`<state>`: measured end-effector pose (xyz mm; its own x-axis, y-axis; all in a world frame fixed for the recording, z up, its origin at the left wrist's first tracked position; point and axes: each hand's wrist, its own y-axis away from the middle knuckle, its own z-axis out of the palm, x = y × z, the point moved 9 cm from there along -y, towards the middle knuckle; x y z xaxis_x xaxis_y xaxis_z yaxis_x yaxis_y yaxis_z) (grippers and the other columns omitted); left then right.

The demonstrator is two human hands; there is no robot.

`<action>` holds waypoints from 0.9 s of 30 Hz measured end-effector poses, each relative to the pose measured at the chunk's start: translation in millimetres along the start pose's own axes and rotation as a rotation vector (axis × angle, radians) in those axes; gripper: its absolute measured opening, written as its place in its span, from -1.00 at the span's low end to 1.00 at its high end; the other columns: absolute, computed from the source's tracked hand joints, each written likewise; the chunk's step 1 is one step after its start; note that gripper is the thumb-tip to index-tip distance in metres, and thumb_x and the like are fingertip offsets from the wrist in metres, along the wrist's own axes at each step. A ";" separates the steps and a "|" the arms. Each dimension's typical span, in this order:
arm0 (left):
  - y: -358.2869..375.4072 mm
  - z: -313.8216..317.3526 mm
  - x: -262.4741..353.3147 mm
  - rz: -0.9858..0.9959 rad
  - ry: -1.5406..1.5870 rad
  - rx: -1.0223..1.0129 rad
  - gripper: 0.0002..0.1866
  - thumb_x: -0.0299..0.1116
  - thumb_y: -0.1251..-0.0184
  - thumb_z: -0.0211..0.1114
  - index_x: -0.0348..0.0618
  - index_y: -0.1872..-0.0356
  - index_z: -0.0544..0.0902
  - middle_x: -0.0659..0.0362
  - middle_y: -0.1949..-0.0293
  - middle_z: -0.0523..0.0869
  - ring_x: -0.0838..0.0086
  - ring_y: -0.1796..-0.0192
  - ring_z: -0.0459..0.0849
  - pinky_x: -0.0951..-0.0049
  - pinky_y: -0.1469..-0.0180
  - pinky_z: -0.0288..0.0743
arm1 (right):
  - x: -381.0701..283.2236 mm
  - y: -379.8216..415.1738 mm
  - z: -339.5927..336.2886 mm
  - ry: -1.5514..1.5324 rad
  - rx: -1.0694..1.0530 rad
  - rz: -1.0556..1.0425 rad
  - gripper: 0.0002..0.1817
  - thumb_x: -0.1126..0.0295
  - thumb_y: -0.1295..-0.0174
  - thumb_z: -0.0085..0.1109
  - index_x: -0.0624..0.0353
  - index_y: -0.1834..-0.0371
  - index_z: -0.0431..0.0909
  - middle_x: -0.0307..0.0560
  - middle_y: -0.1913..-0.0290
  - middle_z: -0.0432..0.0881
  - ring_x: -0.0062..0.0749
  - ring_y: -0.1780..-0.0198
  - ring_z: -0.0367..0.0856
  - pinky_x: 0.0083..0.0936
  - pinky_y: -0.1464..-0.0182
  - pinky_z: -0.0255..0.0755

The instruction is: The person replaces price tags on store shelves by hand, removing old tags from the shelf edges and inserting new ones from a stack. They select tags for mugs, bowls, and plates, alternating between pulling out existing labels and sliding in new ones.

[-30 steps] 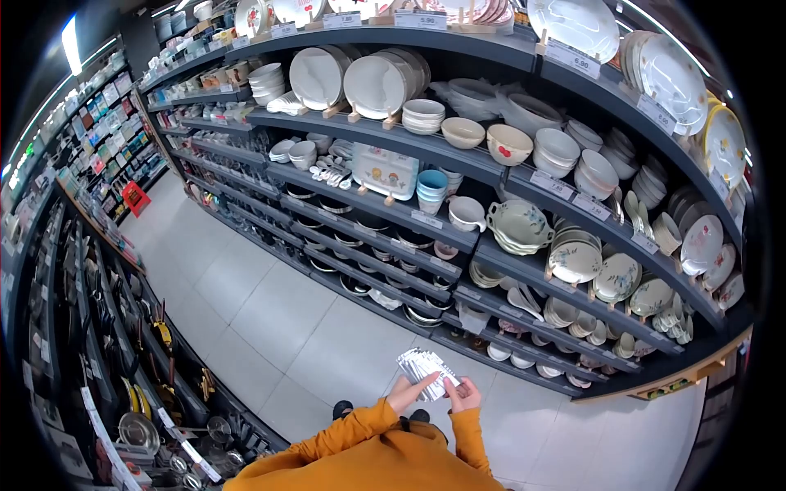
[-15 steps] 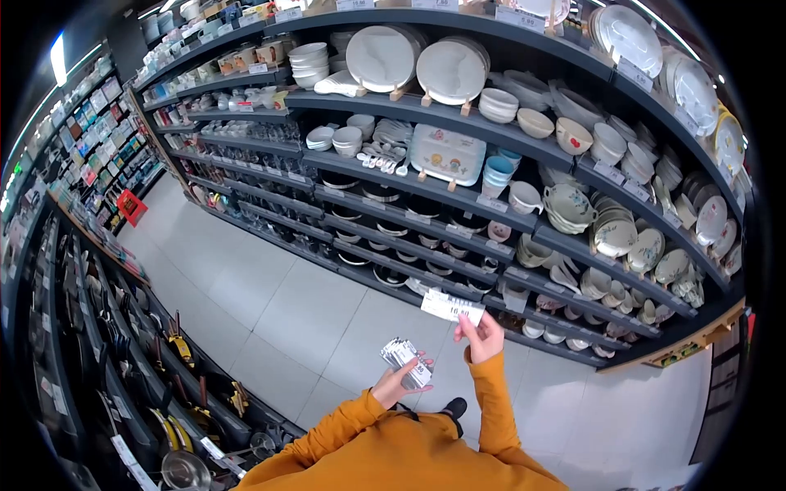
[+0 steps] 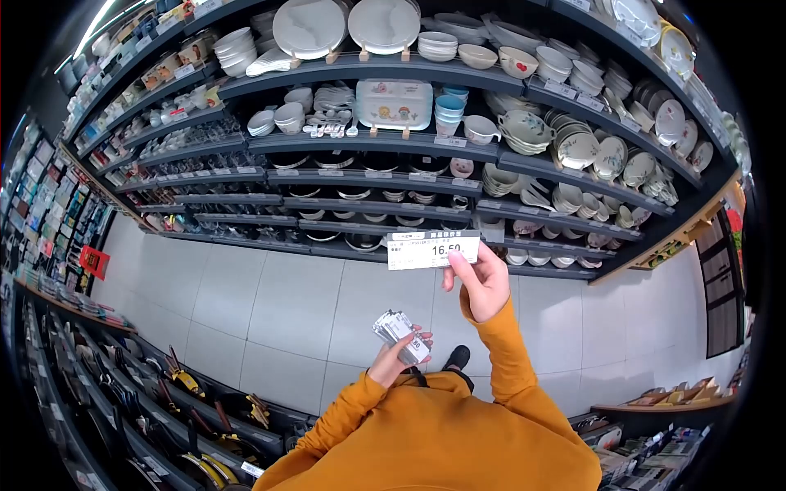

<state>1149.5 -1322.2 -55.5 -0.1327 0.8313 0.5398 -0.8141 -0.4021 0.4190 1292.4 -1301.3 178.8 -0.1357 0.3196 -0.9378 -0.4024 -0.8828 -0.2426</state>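
Observation:
Between the thumb and fingers of my right hand (image 3: 483,282) is a white price tag (image 3: 413,252) with a dark top strip, printed "16.50". It is held up flat toward me, in front of the lower shelves. Lower and to the left, my left hand (image 3: 395,358) grips a fanned stack of price tags (image 3: 395,327); the front one partly shows "80". Both hands are in front of my body, apart from each other.
Ahead stands a long dark shelf unit (image 3: 368,143) with plates, a patterned tray (image 3: 395,105), bowls and cups. Cookware racks (image 3: 106,393) line the lower left. Tiled floor (image 3: 295,303) runs between. A red sign (image 3: 95,262) is at the far left, and another display (image 3: 655,413) at the lower right.
My right hand has brought its price tag closer and turned it to face me, so the print reads larger. My view has turned right. The left hand keeps its stack.

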 end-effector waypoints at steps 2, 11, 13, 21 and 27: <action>0.7 -2.1 2.0 0.012 -0.015 -0.011 -0.61 -0.27 -0.46 0.07 -0.18 -0.20 0.33 0.00 -0.12 0.55 0.30 -0.13 0.57 0.17 -0.06 0.59 | -1.6 1.5 0.5 0.012 0.017 -0.015 -0.83 0.43 -0.37 0.05 0.31 0.12 0.51 -0.21 0.42 0.57 -0.64 0.42 0.50 -0.68 0.33 0.40; 8.2 -5.9 -4.9 -0.001 -0.006 -0.015 -0.61 -0.27 -0.46 0.06 -0.16 -0.22 0.33 0.00 -0.14 0.54 0.27 -0.16 0.56 0.20 -0.06 0.59 | -2.7 2.2 6.1 0.094 0.027 -0.032 -0.82 0.39 -0.36 0.09 0.31 0.13 0.52 -0.21 0.43 0.58 -0.64 0.41 0.51 -0.68 0.32 0.42; 8.3 -6.2 -6.8 0.000 -0.010 -0.015 -0.59 -0.27 -0.46 0.06 -0.18 -0.23 0.32 0.00 -0.13 0.55 0.29 -0.14 0.57 0.21 -0.05 0.59 | -3.7 1.7 7.7 0.105 0.018 -0.040 -0.81 0.39 -0.36 0.09 0.31 0.12 0.52 -0.21 0.43 0.58 -0.64 0.41 0.51 -0.68 0.32 0.42; 6.8 -10.4 -2.6 0.020 0.024 0.004 -0.58 -0.27 -0.46 0.06 -0.20 -0.24 0.33 0.00 -0.13 0.55 0.30 -0.14 0.57 0.22 -0.06 0.59 | 11.3 -7.8 5.7 0.197 0.023 -0.034 -0.81 0.41 -0.30 0.18 0.33 0.17 0.56 -0.21 0.39 0.60 -0.64 0.35 0.56 -0.67 0.24 0.47; 17.8 -16.6 24.6 0.104 0.079 0.078 -0.59 -0.28 -0.44 0.08 -0.19 -0.23 0.34 -0.02 -0.13 0.54 0.29 -0.15 0.56 0.18 -0.10 0.56 | 72.3 -23.6 -5.4 0.205 -0.065 0.093 -0.76 0.49 -0.26 0.21 0.32 0.03 0.53 -0.14 0.21 0.67 -0.58 0.21 0.61 -0.66 0.14 0.50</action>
<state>1122.4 -1302.6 -46.9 -0.2603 0.8101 0.5254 -0.7478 -0.5134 0.4211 1297.0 -1259.3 115.4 0.0196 0.1652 -0.9861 -0.3367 -0.9275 -0.1621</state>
